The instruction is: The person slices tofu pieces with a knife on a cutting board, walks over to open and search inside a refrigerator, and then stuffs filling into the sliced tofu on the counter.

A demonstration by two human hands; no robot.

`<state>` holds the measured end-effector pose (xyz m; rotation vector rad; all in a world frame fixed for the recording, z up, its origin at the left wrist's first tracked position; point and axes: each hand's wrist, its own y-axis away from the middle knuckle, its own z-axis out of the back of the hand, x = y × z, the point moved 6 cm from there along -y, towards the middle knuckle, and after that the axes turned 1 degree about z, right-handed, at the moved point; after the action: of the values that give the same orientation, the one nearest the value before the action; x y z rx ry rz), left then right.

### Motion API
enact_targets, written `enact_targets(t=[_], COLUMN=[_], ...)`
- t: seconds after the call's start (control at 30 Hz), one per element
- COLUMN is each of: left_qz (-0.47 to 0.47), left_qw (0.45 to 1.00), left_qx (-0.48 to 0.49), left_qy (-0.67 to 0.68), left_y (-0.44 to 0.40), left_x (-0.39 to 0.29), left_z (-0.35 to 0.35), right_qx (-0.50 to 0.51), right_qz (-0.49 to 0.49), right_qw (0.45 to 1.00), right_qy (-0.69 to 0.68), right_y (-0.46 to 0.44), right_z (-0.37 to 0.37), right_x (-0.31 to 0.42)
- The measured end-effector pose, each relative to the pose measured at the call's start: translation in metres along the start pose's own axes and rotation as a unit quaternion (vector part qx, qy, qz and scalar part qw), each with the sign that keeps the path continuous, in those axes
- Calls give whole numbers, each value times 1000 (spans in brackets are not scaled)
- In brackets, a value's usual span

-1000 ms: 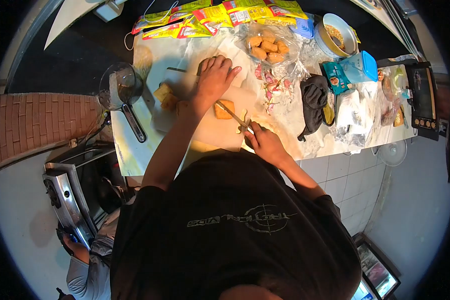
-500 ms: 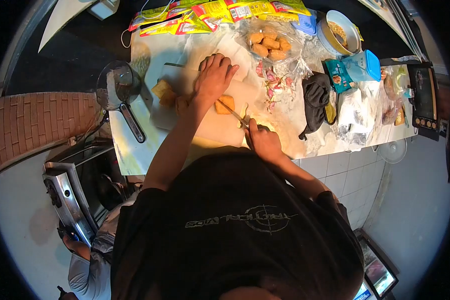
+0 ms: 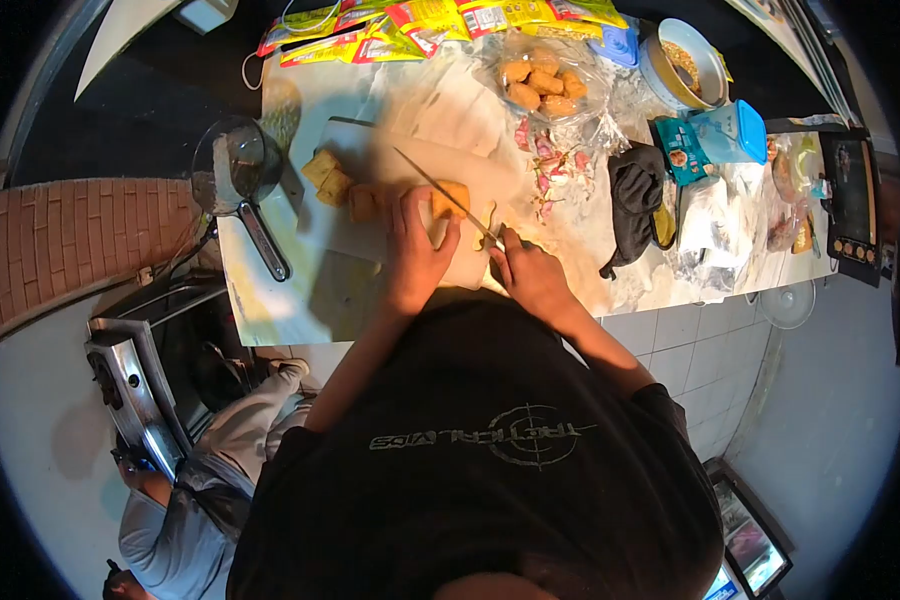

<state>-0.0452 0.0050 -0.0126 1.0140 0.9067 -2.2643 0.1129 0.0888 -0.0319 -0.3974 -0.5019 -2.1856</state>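
Note:
My right hand is closed around the handle of a knife. Its blade slants up and left across a golden piece of fried tofu on the pale cutting board. At the tofu's lower left is my left hand, thumb and forefinger apart, their tips against its edges. Other fried tofu pieces lie on the board, left of my left hand. A thin scrap of peel or trimming lies beside the knife handle.
A dark pan stands left of the board. Behind are yellow packets and a bag of fried tofu. Reddish peelings, a black cloth and a blue-lidded container are on the right. Another person is at lower left.
My left hand has come down from the far part of the board to the tofu's near edge. The knife blade has swung up and left across the tofu.

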Motion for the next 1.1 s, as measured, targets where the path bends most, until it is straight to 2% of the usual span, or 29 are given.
enact_targets(t=[0.07,0.1,0.17,0.23,0.6,0.73,0.9,1.1], left_qz=[43,45,20,18,27,21,28,40], left_qw=[995,995,989,989,987,988,988,990], left_qx=[79,77,99,91,90,87,88,89], left_qy=[-42,-42,-107,-116,-130,-127,-127,-100], left_y=[13,14,12,13,16,17,18,21], left_x=[15,17,16,17,21,22,24,28], left_z=[-3,-2,-6,-7,-10,-10,-10,-11], right_qx=[29,53,33,9,53,31,105,99], right_qz=[-10,-24,-11,0,-40,-39,-86,-78], right_qw=[1000,998,999,1000,998,999,990,992], right_qy=[1,4,16,26,-1,-2,35,3], right_y=[-1,-1,0,0,27,49,74,56], right_z=[0,0,-3,-1,-5,-7,-5,-8], right_x=[2,1,0,0,-9,-24,-38,-29])
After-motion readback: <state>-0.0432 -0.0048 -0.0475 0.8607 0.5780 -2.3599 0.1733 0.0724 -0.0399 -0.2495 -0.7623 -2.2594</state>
